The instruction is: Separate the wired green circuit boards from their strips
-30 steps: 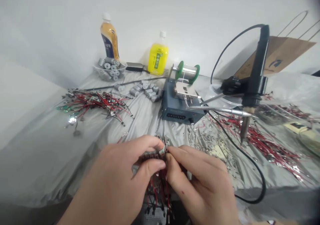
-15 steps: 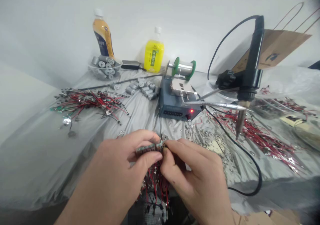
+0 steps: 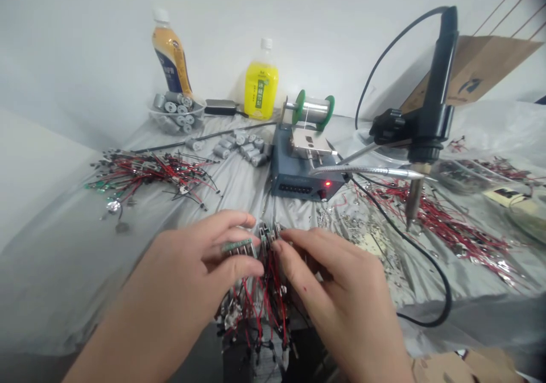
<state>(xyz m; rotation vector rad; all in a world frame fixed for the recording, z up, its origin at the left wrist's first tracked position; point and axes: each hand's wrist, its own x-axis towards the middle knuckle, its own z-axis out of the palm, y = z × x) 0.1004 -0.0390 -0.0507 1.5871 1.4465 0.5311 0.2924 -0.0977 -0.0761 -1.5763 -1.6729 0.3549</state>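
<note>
Near the table's front edge, my left hand (image 3: 191, 275) holds a row of small green circuit boards (image 3: 239, 248) between thumb and fingers. Just to its right, my right hand (image 3: 341, 280) pinches small boards (image 3: 269, 236) with thumb and forefinger. Red and black wires (image 3: 262, 309) hang below both hands over the table edge, with small dark parts at their ends. A narrow gap separates the two groups of boards. My palms hide part of what each hand grips.
A blue soldering station (image 3: 305, 173) with a solder spool (image 3: 315, 111) stands ahead. The iron (image 3: 414, 201) hangs tip-down at right, its cable looping near my right hand. Wire piles (image 3: 162, 173) lie left; bottles (image 3: 261, 90) and a bowl of motors (image 3: 177, 116) stand behind.
My left hand has shifted left, and the boards in my two hands have moved apart. More upright boards and hanging wires show between the hands. The camera view has shifted slightly.
</note>
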